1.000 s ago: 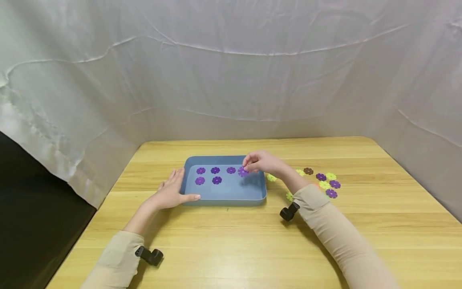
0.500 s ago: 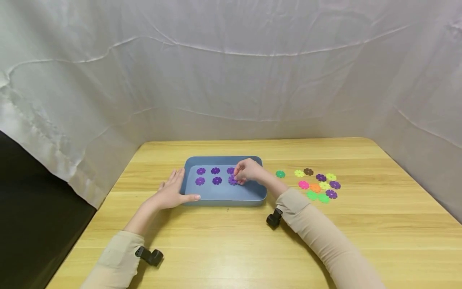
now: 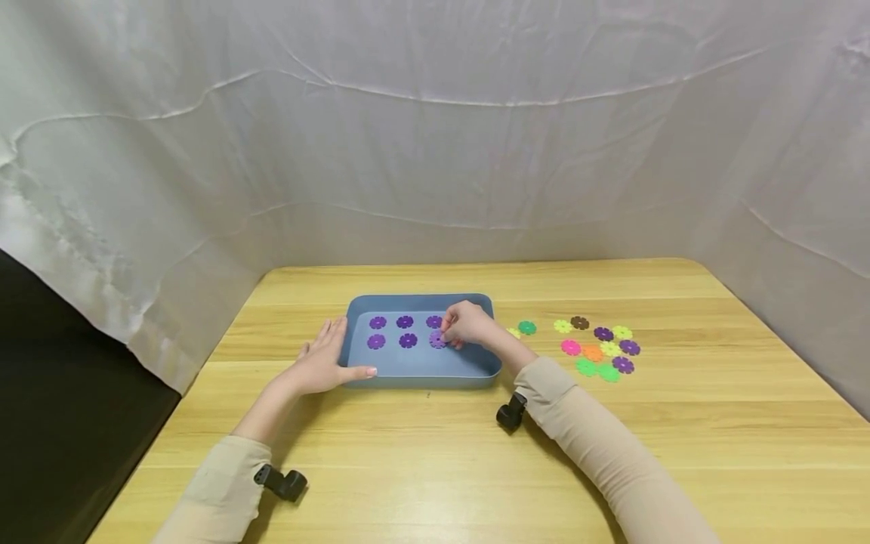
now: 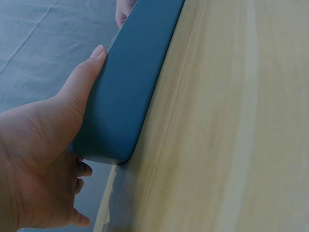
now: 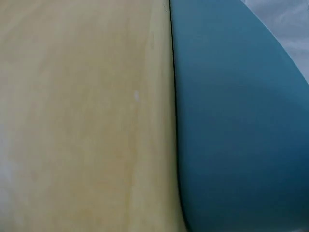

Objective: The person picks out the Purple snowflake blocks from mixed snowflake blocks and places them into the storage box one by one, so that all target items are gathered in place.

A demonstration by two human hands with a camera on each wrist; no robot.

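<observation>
Fingers of the left hand (image 3: 325, 361) are lying straight and relaxed against the left wall of the blue tray (image 3: 421, 377), with the thumb stretched along its near left corner; the left wrist view is showing the same, the palm (image 4: 46, 145) pressing the tray's side (image 4: 128, 92) and holding nothing. It seems this hand is only keeping the tray from sliding on the wooden table (image 3: 435, 453).

Moving to the right, inside the tray five purple flower-shaped discs are lying flat in two rows: three in the far row (image 3: 405, 322) and two in the near row (image 3: 408, 341). The right hand (image 3: 469, 325) is reaching over the tray, its fingers curled and pinching a sixth purple disc (image 3: 438, 341) at the right end of the near row. The disc is looking very close to the tray floor, but I cannot tell if it is already touching. The right wrist view is showing only the tray wall and table.

Further right, a group of loose discs (image 3: 593, 353) in green, yellow, pink, orange, brown and purple is lying on the table, well apart from the tray.

I judge the step in hand is placing this disc in line. The next move is calling for letting it go gently, so the neighbours are not pushed, then reaching for a purple disc (image 3: 603, 333) in the group.
</observation>
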